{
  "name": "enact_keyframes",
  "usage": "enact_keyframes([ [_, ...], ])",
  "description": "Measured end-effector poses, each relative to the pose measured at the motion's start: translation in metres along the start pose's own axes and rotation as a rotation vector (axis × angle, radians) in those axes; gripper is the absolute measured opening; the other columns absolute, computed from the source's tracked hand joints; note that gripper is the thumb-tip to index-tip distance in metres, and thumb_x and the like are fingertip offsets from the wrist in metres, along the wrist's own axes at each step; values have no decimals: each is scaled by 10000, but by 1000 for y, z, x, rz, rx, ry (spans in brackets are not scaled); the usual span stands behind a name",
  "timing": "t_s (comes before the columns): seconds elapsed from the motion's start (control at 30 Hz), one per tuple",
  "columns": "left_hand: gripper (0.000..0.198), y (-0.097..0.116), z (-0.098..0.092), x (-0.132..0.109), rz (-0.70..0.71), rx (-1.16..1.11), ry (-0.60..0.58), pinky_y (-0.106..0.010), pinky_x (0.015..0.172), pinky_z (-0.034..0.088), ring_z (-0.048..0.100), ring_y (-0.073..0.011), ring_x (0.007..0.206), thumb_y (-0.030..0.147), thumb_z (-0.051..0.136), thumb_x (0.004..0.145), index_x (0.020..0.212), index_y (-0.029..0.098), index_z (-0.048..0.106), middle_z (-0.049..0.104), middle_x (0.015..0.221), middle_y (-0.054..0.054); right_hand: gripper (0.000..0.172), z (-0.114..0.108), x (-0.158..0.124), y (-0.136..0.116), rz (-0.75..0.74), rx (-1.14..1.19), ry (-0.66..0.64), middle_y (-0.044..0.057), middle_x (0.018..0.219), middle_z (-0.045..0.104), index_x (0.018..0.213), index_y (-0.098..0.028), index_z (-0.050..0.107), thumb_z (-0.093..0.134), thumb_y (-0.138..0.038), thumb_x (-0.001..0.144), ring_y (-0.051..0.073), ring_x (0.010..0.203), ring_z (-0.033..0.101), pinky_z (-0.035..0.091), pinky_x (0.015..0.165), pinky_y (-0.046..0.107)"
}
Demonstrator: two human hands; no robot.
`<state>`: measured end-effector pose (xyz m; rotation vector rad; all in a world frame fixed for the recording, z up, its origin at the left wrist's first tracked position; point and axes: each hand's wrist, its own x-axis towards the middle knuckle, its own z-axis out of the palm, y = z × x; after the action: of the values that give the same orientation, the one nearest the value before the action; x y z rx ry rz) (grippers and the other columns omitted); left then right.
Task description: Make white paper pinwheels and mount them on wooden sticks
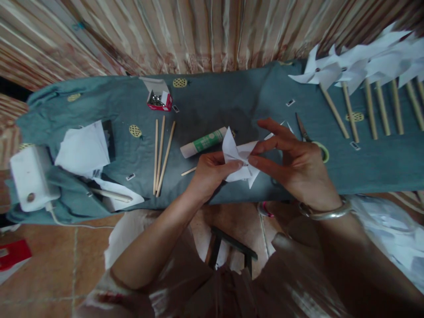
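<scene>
Both hands are on a white paper pinwheel [232,150] above the near middle of the table. My left hand [210,173] pinches it from the left, the thumb close to its centre. From the right, my right hand [291,161] has thumb and index finger at the pinwheel's centre and right blade, its other fingers raised. A small dark spot shows at the centre; whether it is a pin I cannot tell. Just behind my left hand lies a glue stick [205,142] with a green label. A thin wooden stick [188,171] pokes out beside that hand.
Three wooden sticks [159,154] lie left of the glue stick, below an open red box [159,101] of small metal pieces. Scissors [306,132] lie behind my right hand. Finished pinwheels [344,68] line the right end. White paper sheets [82,150] and a white device [33,176] occupy the left.
</scene>
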<state>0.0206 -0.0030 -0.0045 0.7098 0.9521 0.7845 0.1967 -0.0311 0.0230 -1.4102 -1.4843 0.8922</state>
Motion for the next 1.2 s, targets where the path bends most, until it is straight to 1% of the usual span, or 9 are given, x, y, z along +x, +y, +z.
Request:
enact_keyframes([
  [0.07,239,1,0,1,-15,-43,-5,-278,665,492,643,-151,638,276,866,555,730,145,769,755,730,-39,157,-4,-1,1,-8,-2,-15,-50,1429,558,885,-326,713,804,-313,758,295,1438,411,232,1240,561],
  [0.2,209,2,1,1,-40,-98,-15,-284,684,491,642,-146,636,270,850,578,717,144,758,749,727,-41,423,-8,-2,8,-12,6,-7,-21,1507,474,1091,-364,664,841,-320,710,310,1469,353,257,1233,541],
  [0.27,222,3,2,0,-53,-102,-21,-289,694,491,648,-152,649,272,848,586,743,140,762,752,740,-47,536,-6,-3,11,-2,12,-9,-2,1523,453,1183,-377,624,852,-343,699,322,1458,366,299,1212,540],
  [0.33,235,3,2,-1,-57,-110,-33,-292,707,491,655,-156,663,268,853,582,756,138,763,755,749,-49,592,-5,-4,11,8,15,-13,5,1505,474,1232,-387,600,853,-359,698,335,1428,406,332,1189,555],
  [0.5,227,2,2,-2,-68,-134,-54,-284,697,483,649,-149,654,264,862,579,740,137,764,757,748,-52,611,-1,-4,5,72,30,-2,1,1390,587,1237,-430,608,861,-352,687,341,1295,537,446,1102,548],
  [0.63,228,1,2,-2,-68,-119,-55,-279,686,476,643,-143,650,279,862,587,739,139,766,752,744,-49,617,1,-3,1,103,82,-8,21,1246,669,1221,-375,629,884,-347,660,303,1132,639,538,993,498],
  [0.83,258,1,2,-2,-46,-82,-39,-273,662,468,632,-139,635,316,878,578,731,144,760,741,724,-39,564,6,-3,2,147,164,3,11,1198,694,1181,-338,634,872,-324,670,231,1016,679,581,903,410],
  [1.03,287,-1,3,-2,4,-46,8,-274,638,471,627,-145,626,356,893,565,714,148,764,739,711,-37,621,12,-4,2,228,270,38,-22,837,713,1199,-294,610,886,-340,644,189,761,699,607,706,341],
  [1.2,257,-1,4,-3,60,-22,46,-275,630,479,632,-151,644,348,898,583,719,166,777,750,727,-30,668,18,-3,-4,301,379,93,-75,661,658,1193,-270,572,895,-278,609,163,659,689,580,624,292],
])
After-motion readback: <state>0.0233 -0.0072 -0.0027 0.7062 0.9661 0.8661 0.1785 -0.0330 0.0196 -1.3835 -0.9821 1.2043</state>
